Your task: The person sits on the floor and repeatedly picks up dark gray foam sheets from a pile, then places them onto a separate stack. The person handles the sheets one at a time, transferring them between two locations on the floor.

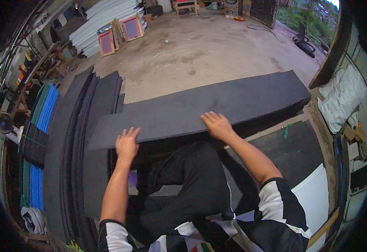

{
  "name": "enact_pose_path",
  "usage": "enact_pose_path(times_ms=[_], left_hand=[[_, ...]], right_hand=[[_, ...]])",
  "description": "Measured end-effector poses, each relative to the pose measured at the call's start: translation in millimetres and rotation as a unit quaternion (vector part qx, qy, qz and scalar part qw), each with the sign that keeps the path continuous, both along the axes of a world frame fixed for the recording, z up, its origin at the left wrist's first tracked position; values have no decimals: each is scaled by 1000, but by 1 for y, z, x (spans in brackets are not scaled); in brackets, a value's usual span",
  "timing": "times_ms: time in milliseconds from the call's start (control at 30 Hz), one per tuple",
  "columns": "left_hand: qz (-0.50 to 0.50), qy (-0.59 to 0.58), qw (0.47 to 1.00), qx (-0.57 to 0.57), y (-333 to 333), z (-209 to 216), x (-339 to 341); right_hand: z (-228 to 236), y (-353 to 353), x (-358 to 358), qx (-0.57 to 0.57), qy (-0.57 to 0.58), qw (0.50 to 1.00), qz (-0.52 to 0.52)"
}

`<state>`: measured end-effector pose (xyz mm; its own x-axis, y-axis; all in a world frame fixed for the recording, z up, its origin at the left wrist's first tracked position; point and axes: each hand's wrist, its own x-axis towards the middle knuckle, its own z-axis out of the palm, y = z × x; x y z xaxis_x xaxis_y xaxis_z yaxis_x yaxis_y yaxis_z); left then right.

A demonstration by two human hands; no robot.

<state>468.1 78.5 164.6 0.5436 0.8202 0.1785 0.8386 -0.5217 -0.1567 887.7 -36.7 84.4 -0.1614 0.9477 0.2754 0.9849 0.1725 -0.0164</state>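
Note:
In front of me lies a long stack of black foam-like sheets (183,110), running from left to right. My left hand (127,143) rests at the stack's near edge toward its left end, fingers stretched out over the top sheet. Farther right, my right hand (218,125) lies with fingers extended on the top surface, close to the same edge. Both hands are open and hold nothing. The left end of the stack meets more black sheets (76,126) piled lengthwise on the left. My dark-trousered legs hide part of the stack's near side.
Blue sheets (36,185) stand at the far left. A black panel (292,145) and a white sheet (315,193) lie at right, near a white sack (341,98). Framed screens (132,28) lean against white stacked sheets (99,21) at the back. A toppled chair (304,43) lies near the doorway.

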Motion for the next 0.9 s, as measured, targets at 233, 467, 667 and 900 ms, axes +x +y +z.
enact_pose_path(times_ms=[233,467,667,900], left_hand=[[-3,24,1000,1,-29,-24,-26],[50,14,998,-46,-48,-20,-53],[22,-25,999,-35,-110,12,-126],[117,-66,988,-80,-179,-6,-223]], right_hand=[[-22,-30,45,55,20,992,-114],[14,-13,-1,53,38,998,-14],[7,24,-39,61,39,997,27],[30,76,-122,79,58,982,163]])
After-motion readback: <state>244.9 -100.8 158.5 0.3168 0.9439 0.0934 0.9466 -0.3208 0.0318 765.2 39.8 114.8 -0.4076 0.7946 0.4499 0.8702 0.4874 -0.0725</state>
